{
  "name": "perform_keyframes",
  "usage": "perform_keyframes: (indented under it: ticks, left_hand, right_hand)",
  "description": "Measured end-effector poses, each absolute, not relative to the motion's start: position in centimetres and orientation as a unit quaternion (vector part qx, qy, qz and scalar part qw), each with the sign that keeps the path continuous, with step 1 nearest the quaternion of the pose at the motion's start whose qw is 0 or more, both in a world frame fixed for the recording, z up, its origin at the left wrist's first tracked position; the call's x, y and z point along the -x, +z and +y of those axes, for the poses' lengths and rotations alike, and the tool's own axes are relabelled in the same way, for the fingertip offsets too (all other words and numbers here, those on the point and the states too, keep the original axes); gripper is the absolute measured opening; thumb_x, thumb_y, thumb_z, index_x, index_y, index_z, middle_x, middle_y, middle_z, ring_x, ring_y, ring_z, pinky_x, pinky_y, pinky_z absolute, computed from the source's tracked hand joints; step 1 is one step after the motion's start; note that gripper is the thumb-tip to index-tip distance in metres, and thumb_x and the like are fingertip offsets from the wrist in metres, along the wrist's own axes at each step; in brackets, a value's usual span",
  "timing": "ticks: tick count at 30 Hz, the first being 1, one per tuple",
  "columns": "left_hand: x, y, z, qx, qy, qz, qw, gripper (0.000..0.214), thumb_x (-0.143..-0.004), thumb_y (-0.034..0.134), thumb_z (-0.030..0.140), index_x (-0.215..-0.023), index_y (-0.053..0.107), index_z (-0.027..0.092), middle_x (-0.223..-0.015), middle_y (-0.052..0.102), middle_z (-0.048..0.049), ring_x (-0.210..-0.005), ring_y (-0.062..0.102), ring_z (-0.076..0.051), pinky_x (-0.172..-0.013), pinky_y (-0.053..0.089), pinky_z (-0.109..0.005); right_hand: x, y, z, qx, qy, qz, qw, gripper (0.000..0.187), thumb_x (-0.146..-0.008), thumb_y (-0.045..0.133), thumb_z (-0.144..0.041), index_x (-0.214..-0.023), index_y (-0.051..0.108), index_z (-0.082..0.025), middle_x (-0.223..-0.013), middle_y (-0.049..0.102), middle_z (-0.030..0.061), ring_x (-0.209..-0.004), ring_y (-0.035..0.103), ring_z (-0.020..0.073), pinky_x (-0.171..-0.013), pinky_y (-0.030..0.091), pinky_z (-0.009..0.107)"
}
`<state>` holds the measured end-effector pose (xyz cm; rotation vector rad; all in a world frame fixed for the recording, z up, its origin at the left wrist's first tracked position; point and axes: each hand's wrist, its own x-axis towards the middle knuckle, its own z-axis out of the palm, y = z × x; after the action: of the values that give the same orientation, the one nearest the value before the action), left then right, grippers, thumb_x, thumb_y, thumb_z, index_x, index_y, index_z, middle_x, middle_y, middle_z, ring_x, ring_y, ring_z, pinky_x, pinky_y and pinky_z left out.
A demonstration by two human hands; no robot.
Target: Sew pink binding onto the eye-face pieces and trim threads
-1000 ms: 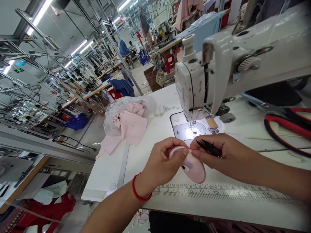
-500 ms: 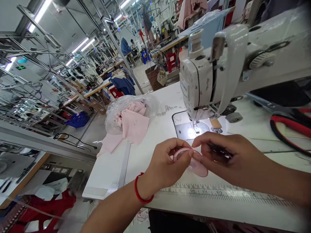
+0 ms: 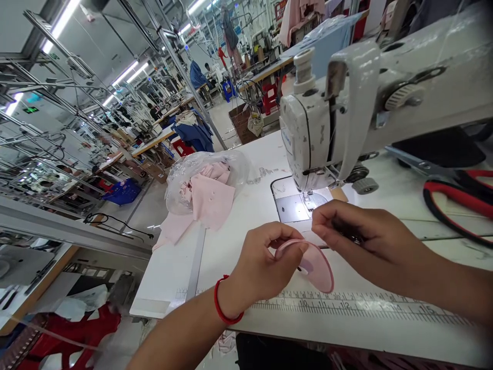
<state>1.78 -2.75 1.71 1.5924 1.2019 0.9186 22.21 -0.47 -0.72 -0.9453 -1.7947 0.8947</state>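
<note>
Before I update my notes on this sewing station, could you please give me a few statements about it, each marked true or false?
1. The left hand holds a round pink fabric piece by its rim. True.
2. The red bracelet is on the right wrist. False: it is on the left wrist.
3. Large scissors with red and black handles lie to the right of the sewing machine. True.
4. The right hand is empty. False: it holds small dark thread snips, partly hidden.
5. The loose pink fabric lies in a blue crate. False: it lies on a clear plastic bag on the white table.
</note>
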Motion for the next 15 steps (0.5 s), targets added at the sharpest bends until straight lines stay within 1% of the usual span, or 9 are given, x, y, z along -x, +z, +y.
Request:
perform_keyframes:
  ticks: [2,3,5,7,9,11,12,13,15]
  left_hand:
    - [-1.7,1.7,-2.7,-0.657,0.385,0.482,0.434,0.011,-0.088,0.076,0.024,-0.081,0.071,0.017,-0.072,0.075,-0.0033,-0.063,0.067,-0.012,-0.062,0.055,-0.023]
    - [-1.7,1.7,-2.7,-0.662,0.395,0.479,0.419,0.011,-0.087,0.076,0.024,-0.080,0.072,0.017,-0.072,0.075,-0.0030,-0.063,0.067,-0.012,-0.062,0.055,-0.023]
    - [-1.7,1.6,-2.7,-0.672,0.419,0.470,0.389,0.011,-0.087,0.077,0.023,-0.079,0.073,0.017,-0.072,0.074,-0.0025,-0.064,0.065,-0.011,-0.063,0.055,-0.023]
    - [-1.6,1.4,-2.6,-0.673,0.438,0.462,0.377,0.010,-0.087,0.079,0.023,-0.080,0.075,0.017,-0.073,0.074,-0.0025,-0.066,0.065,-0.011,-0.065,0.055,-0.023]
    - [-1.4,1.4,-2.5,-0.655,0.437,0.463,0.407,0.009,-0.087,0.080,0.025,-0.086,0.076,0.017,-0.076,0.073,-0.0027,-0.067,0.064,-0.011,-0.063,0.054,-0.023]
    - [-1.2,1.4,-2.4,-0.616,0.422,0.465,0.475,0.015,-0.088,0.081,0.029,-0.092,0.075,0.016,-0.077,0.072,-0.0025,-0.066,0.063,-0.011,-0.058,0.051,-0.022]
    - [-1.1,1.5,-2.3,-0.595,0.416,0.460,0.511,0.019,-0.090,0.081,0.033,-0.094,0.074,0.016,-0.077,0.070,-0.0022,-0.065,0.062,-0.011,-0.057,0.049,-0.021]
    - [-0.9,1.5,-2.2,-0.574,0.413,0.451,0.544,0.022,-0.091,0.081,0.036,-0.095,0.074,0.015,-0.076,0.069,-0.0019,-0.065,0.061,-0.011,-0.057,0.048,-0.021]
    - [-0.7,1.7,-2.1,-0.545,0.415,0.434,0.585,0.028,-0.091,0.082,0.041,-0.093,0.073,0.015,-0.076,0.067,-0.0014,-0.067,0.059,-0.010,-0.059,0.048,-0.020]
  right_hand:
    - [-22.2,-0.6,-0.5,0.381,0.378,-0.719,0.442,0.034,-0.109,0.053,-0.045,-0.080,0.059,-0.027,-0.066,0.051,-0.0036,-0.058,0.043,0.0152,-0.057,0.033,0.033]
    - [-22.2,-0.6,-0.6,0.384,0.394,-0.714,0.434,0.039,-0.109,0.054,-0.051,-0.078,0.058,-0.026,-0.064,0.050,-0.0037,-0.058,0.043,0.0153,-0.056,0.033,0.033]
    - [-22.1,-0.7,-0.7,0.392,0.427,-0.703,0.412,0.041,-0.101,0.067,-0.061,-0.080,0.060,-0.026,-0.064,0.052,-0.0047,-0.056,0.041,0.0141,-0.053,0.030,0.032]
    - [-22.0,-1.0,-0.6,0.397,0.457,-0.698,0.383,0.038,-0.091,0.081,-0.062,-0.088,0.067,-0.027,-0.065,0.055,-0.0053,-0.054,0.038,0.0129,-0.050,0.027,0.030]
    - [-21.9,-1.3,-0.3,0.378,0.488,-0.696,0.366,0.037,-0.091,0.082,-0.061,-0.091,0.073,-0.026,-0.067,0.059,-0.0030,-0.056,0.041,0.0136,-0.051,0.031,0.030]
    - [-21.9,-1.4,0.1,0.360,0.531,-0.675,0.364,0.042,-0.092,0.078,-0.065,-0.085,0.076,-0.024,-0.068,0.062,0.0000,-0.061,0.048,0.0157,-0.055,0.036,0.030]
    - [-22.0,-1.3,0.3,0.359,0.556,-0.655,0.364,0.044,-0.090,0.080,-0.067,-0.084,0.077,-0.024,-0.070,0.063,0.0005,-0.064,0.050,0.0163,-0.057,0.038,0.030]
    - [-22.0,-1.1,0.4,0.364,0.581,-0.632,0.361,0.045,-0.087,0.083,-0.068,-0.084,0.078,-0.024,-0.071,0.062,0.0000,-0.065,0.050,0.0159,-0.059,0.038,0.029]
    - [-22.2,-0.6,0.5,0.383,0.621,-0.591,0.345,0.045,-0.080,0.089,-0.068,-0.082,0.078,-0.024,-0.068,0.057,-0.0030,-0.063,0.045,0.0139,-0.059,0.036,0.028]
